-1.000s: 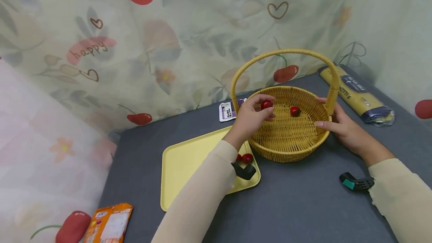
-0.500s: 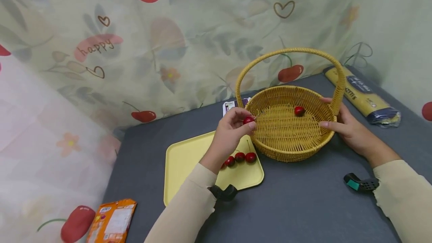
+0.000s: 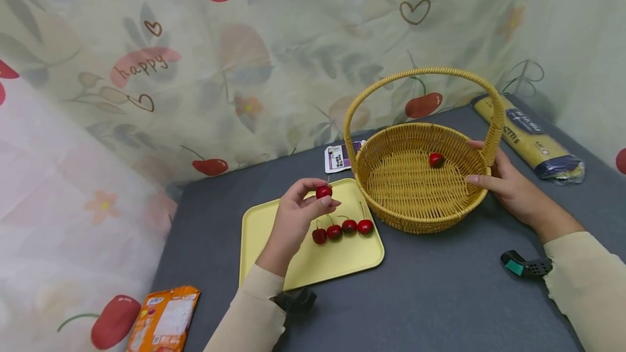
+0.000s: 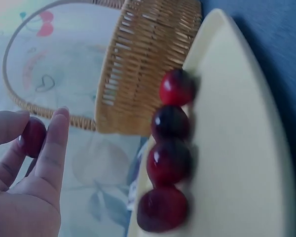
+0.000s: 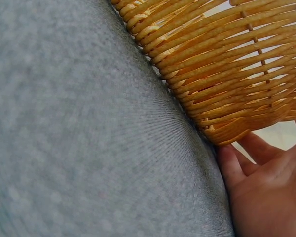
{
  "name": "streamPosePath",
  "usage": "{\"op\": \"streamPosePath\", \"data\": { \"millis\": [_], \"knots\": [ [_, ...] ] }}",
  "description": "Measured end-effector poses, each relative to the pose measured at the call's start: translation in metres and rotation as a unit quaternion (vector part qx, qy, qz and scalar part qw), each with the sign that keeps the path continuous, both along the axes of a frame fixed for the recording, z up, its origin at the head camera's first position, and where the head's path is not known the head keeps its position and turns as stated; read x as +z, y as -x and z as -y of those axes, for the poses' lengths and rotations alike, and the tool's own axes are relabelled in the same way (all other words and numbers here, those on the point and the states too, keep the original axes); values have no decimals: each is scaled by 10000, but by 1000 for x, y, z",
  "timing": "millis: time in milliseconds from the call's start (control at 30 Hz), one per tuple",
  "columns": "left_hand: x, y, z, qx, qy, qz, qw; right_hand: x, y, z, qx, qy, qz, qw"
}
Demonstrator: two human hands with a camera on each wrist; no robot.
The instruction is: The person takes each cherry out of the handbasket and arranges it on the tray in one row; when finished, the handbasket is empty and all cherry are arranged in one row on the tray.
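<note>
A dark red cherry [image 3: 324, 192] with its stem up is pinched between the thumb and fingers of my left hand [image 3: 293, 216], above the yellow tray [image 3: 264, 243]. Just below it, several cherries [image 3: 349, 226] lie in a row on the tray; the left wrist view shows this row of cherries [image 4: 168, 163] close up. My right hand [image 3: 508, 186] grips the right side of the woven basket [image 3: 420, 221], thumb over the rim near the handle's base and fingers behind the wall. One cherry [image 3: 437, 160] sits inside the basket.
A yellow and blue package [image 3: 530, 137] lies right of the basket. A small white and purple packet [image 3: 339, 157] is behind the tray. An orange packet [image 3: 163, 319] lies at the front left. Patterned cloth [image 3: 274, 69] hangs behind the table.
My left hand has carried the cherry out of the basket, leftward and toward me, to over the tray. The row of cherries is now uncovered. My right hand stays on the basket.
</note>
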State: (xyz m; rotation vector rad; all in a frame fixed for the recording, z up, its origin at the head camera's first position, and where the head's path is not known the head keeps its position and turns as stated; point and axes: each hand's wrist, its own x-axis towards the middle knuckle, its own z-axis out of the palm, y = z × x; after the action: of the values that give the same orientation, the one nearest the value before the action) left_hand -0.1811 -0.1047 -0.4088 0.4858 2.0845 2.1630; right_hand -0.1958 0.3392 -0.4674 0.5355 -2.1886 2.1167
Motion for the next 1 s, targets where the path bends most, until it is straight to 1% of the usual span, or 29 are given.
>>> {"op": "streamPosePath", "data": {
  "millis": [100,333,500,600,700,767,900,1000],
  "knots": [
    [-6,-6,11,154,76,109,9998,0,0,0,4,-7,25,10000],
    [-21,-18,33,539,101,446,9975,-2,0,-1,0,20,-13,10000],
    [-31,-25,44,745,239,542,9955,-3,1,-3,69,156,-95,9998],
    [-37,-28,49,894,448,526,9936,-4,1,-4,111,226,-106,9996],
    [-43,-31,53,1034,748,475,9907,-4,1,-4,159,241,-129,9995],
    [-47,-32,56,1110,910,457,9886,-4,1,-4,127,218,-95,9996],
    [-56,-35,63,1176,1190,360,9852,-2,0,-2,0,74,31,10000],
    [-60,-35,66,1150,1402,163,9833,-1,1,-1,-58,8,73,10000]
  ]
}}
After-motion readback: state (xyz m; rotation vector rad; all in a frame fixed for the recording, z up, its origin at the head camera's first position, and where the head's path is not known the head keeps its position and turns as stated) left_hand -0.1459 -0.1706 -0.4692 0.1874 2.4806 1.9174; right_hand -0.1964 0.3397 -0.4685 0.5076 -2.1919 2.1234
